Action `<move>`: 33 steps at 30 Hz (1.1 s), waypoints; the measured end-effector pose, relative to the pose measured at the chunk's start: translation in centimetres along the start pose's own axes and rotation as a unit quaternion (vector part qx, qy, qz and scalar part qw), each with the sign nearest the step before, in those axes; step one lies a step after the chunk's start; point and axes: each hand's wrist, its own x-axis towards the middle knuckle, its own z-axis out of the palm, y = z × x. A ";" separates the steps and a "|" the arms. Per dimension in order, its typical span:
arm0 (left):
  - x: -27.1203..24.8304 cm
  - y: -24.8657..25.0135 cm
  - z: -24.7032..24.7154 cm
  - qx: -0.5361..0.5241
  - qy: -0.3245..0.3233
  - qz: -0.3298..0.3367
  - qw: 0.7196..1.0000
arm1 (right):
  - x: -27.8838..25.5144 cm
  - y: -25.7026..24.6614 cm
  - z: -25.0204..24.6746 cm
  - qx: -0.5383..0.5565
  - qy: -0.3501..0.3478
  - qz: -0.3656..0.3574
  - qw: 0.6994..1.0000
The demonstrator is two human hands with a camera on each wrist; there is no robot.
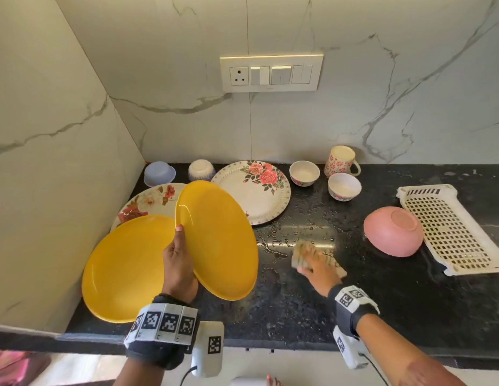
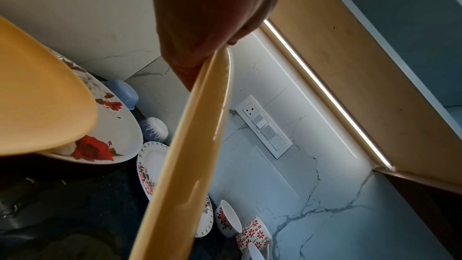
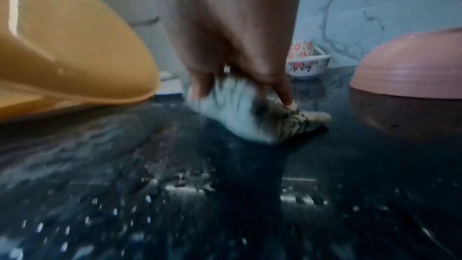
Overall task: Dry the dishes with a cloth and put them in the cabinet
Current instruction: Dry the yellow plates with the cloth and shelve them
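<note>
two hands are engaged. the left hand grips the tilted round yellow plastic plate by its near rim, thumb on its face. the right hand closes on the folded striped cloth, lying on the wet black granite counter. step: fetching the cloth. next move: bring it to the held plate. farther back, other dishes wait; the cabinet is not identifiable.

A yellow plate is held tilted above the wet black tabletop, its twin lying flat beside it. A crumpled striped cloth sits on the tabletop, near an upturned pink bowl.
</note>
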 end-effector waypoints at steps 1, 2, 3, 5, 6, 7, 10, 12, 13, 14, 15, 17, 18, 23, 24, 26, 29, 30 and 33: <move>-0.1 0.1 0.0 -0.005 0.005 -0.004 1.000 | 0.0 0.0 0.7 -0.069 -0.059 0.008 0.996; -0.1 0.3 0.0 -0.009 0.008 -0.007 1.000 | -0.5 -0.5 0.7 -0.084 -0.088 0.002 0.993; -0.1 0.4 0.1 -0.013 0.008 -0.007 1.000 | -0.9 -1.4 0.4 -0.053 -0.088 -0.015 0.995; -0.2 0.9 0.5 -0.025 0.017 -0.006 1.000 | -1.2 -3.5 -0.7 0.041 -0.050 -0.084 0.994; -0.2 1.4 0.7 -0.030 0.020 -0.003 0.999 | -1.2 -4.7 -1.5 0.058 -0.044 -0.128 0.989; -0.1 1.9 0.8 -0.031 0.025 -0.002 0.999 | -1.2 -5.9 -2.3 0.054 -0.041 -0.170 0.983; 0.3 4.4 0.8 -0.033 0.037 0.002 0.999 | -1.3 -8.7 -4.1 0.010 0.002 -0.303 0.953; 1.2 6.6 0.4 -0.034 0.048 0.012 0.998 | -1.3 -9.8 -5.6 0.038 0.071 -0.392 0.916; 1.5 7.7 0.2 -0.035 0.050 0.013 0.998 | -1.2 -10.2 -6.4 0.060 0.108 -0.419 0.899; 1.7 8.9 0.0 -0.034 0.048 0.019 0.998 | -1.3 -10.9 -7.5 0.076 0.147 -0.434 0.886; 1.9 9.9 -0.3 -0.032 0.036 0.024 0.999 | -1.5 -11.6 -8.6 0.086 0.185 -0.434 0.877; 2.3 12.1 -0.7 -0.025 -0.013 0.026 0.999 | -1.8 -13.9 -11.7 0.099 0.275 -0.432 0.853; 2.3 13.1 -0.9 -0.018 -0.038 0.027 0.999 | -2.0 -15.2 -13.3 0.107 0.320 -0.428 0.838; 2.4 17.7 -2.9 0.151 -0.051 0.101 0.982 | -4.4 -21.1 -22.3 0.078 0.404 -0.426 0.806; 2.2 18.8 -3.3 0.170 -0.038 0.133 0.976 | -5.2 -22.3 -24.3 0.070 0.410 -0.436 0.798; 1.8 20.7 -4.0 0.169 -0.010 0.209 0.963 | -6.7 -24.7 -28.3 0.063 0.414 -0.443 0.793; 2.0 23.5 -5.0 0.154 0.012 0.330 0.931 | -9.8 -28.1 -33.8 0.083 0.425 -0.449 0.782; 2.0 24.5 -5.2 0.145 0.007 0.359 0.922 | -10.8 -29.1 -35.5 0.096 0.431 -0.447 0.778; 2.3 28.5 -4.9 0.110 -0.026 0.436 0.893 | -13.7 -33.0 -40.6 0.129 0.430 -0.443 0.775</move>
